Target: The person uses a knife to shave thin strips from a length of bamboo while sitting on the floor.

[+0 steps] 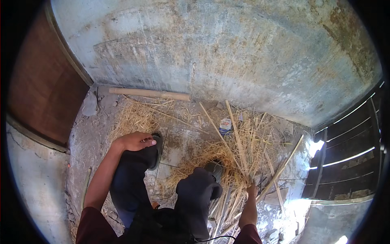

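My left hand (137, 141) rests palm down over my bent left knee, its fingers lying on the dark trouser cloth. Beyond that knee, part of a dark shoe (157, 152) shows on the floor. At the lower right, my right hand (252, 189) reaches down among split bamboo strips (237, 140) and loose shavings; its fingers are too hidden to show whether they grip a strip. The strips fan away from that hand toward the wall. Curly pale shavings (217, 152) lie around my right shoe and knee.
A thick bamboo pole (150, 94) lies along the foot of the stained wall (227, 53). Another shavings heap (136, 118) is at the left. A small printed packet (225, 126) sits among the strips. A brown door panel (46, 77) stands left, dark slats (345, 150) right.
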`<state>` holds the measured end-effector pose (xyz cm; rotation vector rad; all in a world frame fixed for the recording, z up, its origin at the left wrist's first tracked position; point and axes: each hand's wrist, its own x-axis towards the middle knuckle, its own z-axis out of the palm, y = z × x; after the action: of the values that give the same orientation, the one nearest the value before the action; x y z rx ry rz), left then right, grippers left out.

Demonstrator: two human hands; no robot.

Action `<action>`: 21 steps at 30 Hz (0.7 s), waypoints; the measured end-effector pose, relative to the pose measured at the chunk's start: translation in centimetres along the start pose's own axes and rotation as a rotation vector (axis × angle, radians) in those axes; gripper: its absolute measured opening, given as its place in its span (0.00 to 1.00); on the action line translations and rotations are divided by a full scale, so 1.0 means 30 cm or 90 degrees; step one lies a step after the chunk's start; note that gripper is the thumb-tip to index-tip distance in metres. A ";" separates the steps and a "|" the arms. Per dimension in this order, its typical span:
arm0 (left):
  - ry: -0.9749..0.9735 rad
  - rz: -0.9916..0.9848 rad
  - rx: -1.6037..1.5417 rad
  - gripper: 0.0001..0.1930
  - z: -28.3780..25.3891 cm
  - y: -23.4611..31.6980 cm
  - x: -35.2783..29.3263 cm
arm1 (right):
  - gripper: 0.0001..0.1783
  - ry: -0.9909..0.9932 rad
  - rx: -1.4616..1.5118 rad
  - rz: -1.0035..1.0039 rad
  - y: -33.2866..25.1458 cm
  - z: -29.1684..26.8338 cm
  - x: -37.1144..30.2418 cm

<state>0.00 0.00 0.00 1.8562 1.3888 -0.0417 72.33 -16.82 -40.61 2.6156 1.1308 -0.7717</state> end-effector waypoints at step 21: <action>-0.063 -0.069 -0.047 0.27 0.019 -0.025 0.017 | 0.47 0.048 0.029 -0.003 -0.039 0.042 0.059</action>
<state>-0.18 0.11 -1.03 1.6949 1.4026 -0.1343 72.01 -15.38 -42.58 2.7013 1.1516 -0.7135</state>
